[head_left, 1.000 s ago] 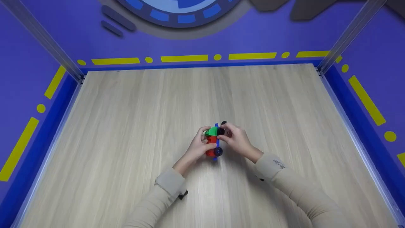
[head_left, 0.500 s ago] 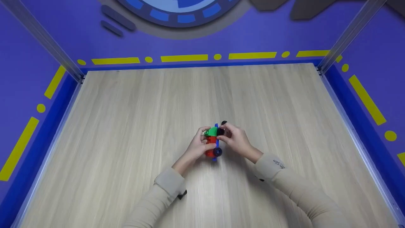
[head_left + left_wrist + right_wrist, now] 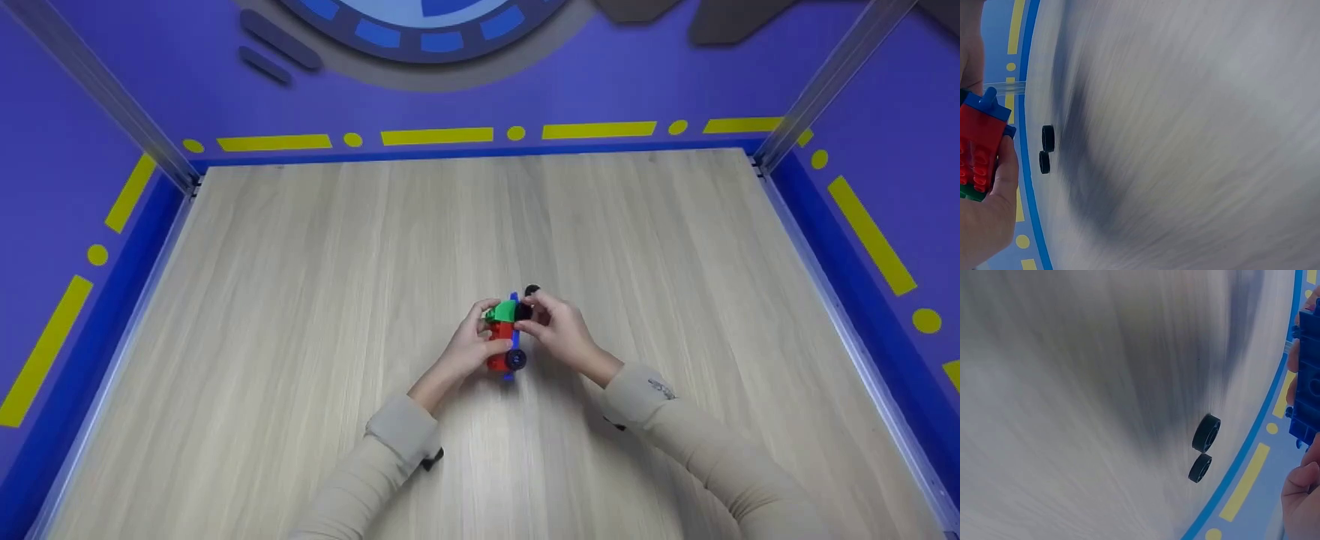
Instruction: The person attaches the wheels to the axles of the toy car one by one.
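Note:
A toy brick car is held up over the table, tilted on its side. Its red bricks [image 3: 981,132] and green brick [image 3: 505,311] sit on a blue base [image 3: 1310,365], whose underside faces the right wrist view. My left hand [image 3: 469,346] grips the car from the left, thumb across the red part. A black wheel [image 3: 516,360] is on the base at the near end. At the far end, my right hand [image 3: 562,330] pinches another black wheel [image 3: 523,310] against the base, its fingertips partly covering it. That wheel is hidden in both wrist views.
Two loose black wheels, a larger wheel [image 3: 1206,433] and a smaller wheel [image 3: 1200,468], stand close together on the wooden table [image 3: 337,262]. In the head view one loose wheel [image 3: 532,290] shows just past the right fingertips. Blue-purple walls [image 3: 600,90] border the table's back and sides.
The car's near end has shifted very slightly to the left. Both hands keep almost the same place and hold.

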A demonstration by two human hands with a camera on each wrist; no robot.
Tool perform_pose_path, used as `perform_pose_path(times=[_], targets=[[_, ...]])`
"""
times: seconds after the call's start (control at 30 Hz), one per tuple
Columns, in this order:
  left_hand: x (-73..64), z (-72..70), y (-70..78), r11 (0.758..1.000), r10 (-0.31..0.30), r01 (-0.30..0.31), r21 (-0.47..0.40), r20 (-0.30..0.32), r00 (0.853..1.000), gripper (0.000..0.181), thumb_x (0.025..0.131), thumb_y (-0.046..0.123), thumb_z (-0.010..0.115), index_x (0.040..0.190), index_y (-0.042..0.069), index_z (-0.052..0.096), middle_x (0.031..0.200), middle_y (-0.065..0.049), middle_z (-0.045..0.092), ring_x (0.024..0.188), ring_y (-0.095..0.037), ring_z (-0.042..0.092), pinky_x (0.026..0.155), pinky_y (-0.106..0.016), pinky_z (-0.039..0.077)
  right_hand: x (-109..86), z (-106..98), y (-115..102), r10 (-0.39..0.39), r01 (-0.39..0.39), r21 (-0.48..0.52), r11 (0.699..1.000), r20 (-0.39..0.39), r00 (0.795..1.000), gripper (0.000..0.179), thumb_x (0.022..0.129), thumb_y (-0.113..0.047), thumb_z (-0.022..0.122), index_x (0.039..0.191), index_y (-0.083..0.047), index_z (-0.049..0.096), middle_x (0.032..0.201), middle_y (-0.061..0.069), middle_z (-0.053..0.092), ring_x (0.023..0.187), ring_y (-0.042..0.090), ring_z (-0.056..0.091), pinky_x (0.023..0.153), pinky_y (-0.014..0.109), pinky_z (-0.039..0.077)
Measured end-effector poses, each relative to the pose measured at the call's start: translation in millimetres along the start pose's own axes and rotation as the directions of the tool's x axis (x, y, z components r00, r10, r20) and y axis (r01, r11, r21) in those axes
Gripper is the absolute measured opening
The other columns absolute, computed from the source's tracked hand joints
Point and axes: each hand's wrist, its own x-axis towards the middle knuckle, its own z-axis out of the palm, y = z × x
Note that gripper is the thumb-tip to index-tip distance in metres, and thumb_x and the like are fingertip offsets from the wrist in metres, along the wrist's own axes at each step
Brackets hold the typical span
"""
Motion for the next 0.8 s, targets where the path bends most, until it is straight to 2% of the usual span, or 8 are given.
perform_pose_path(times=[0.37,0.53,0.8], targets=[[-2.3,-0.1,2.8,0.999,0.025,-0.025,0.04,0.0,1.0,0.06,0.083,0.003,0.056,0.134,0.015,0.027,0.124,-0.018,0.047,0.104,-0.028,0.053,0.087,-0.042,0.045,-1.7,3.8,-4.9,-0.001,0.004,0.037,0.999,-0.078,0.997,0.026,0.073,-0.011,0.069,0.096,-0.002,0.06,0.072,0.007,0.058,0.064,0.012,0.05,0.056,0.018,0.044],[-3.1,1.0,4.1,0.997,0.036,-0.036,0.07,-0.01,0.999,0.061,0.083,0.003,0.056,0.134,0.018,0.026,0.13,-0.018,0.042,0.111,-0.031,0.05,0.091,-0.044,0.042,-1.3,5.3,-6.3,0.023,-0.017,0.055,0.998,-0.11,0.994,0.026,0.071,-0.01,0.07,0.093,-0.001,0.061,0.072,0.008,0.058,0.063,0.012,0.051,0.056,0.017,0.045],[-2.2,2.0,2.8,0.992,0.087,-0.085,0.089,-0.019,0.996,0.06,0.083,0.001,0.055,0.134,0.015,0.026,0.133,-0.019,0.039,0.11,-0.033,0.051,0.089,-0.044,0.043,0.1,9.4,-8.4,0.084,-0.073,0.082,0.994,-0.147,0.985,0.025,0.07,-0.009,0.07,0.093,-0.001,0.063,0.072,0.008,0.059,0.064,0.012,0.05,0.058,0.016,0.045]])
